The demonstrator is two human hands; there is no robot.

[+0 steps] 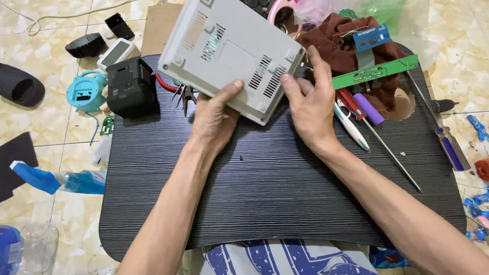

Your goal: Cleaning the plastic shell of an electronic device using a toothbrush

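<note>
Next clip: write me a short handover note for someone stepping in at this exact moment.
Left hand: grips the near edge of the grey plastic casing, thumb on top.
Right hand: holds the casing's right corner, fingers curled over the edge.
Casing: underside up, tilted above the black lap table.
Nearby: long screwdriver and white pen to the right, green circuit board on the dark red cloth, pliers and a black box to the left.
Done: casing lifted, still closed.
Left: tools lie untouched.

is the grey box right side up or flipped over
Flipped over. The grey box shows its underside, with vent slots and small corner feet facing up, tilted off the black tabletop in the left hand and right hand.
</note>
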